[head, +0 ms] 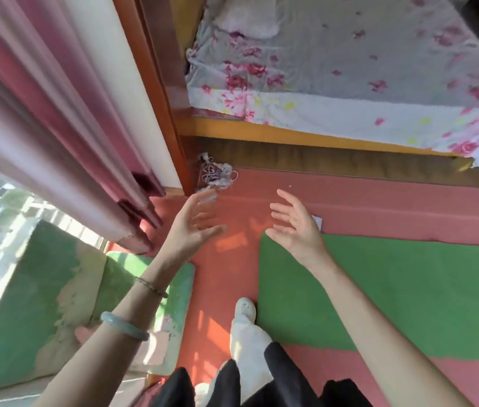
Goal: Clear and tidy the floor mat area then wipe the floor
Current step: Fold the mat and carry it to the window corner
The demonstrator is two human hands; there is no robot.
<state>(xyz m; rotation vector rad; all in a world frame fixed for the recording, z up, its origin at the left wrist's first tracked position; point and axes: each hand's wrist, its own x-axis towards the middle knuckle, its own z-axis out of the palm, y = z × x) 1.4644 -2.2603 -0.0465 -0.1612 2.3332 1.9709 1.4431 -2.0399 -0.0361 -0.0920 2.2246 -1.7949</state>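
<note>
My left hand [194, 227] and right hand [294, 227] hang spread wide and empty above the salmon-red floor mat [379, 207], the flat green foam mat [393, 295] at four o'clock, a tangled pale string bundle [217, 174] at twelve.

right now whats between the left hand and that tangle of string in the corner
Nothing: in the head view only bare red floor separates the left hand from the string tangle.

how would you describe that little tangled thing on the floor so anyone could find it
Start at the bed and follow its wooden frame to the corner by the pink curtain. There on the red floor lies a tangled clump of pale string, the only knotted, stringy thing around.
</note>
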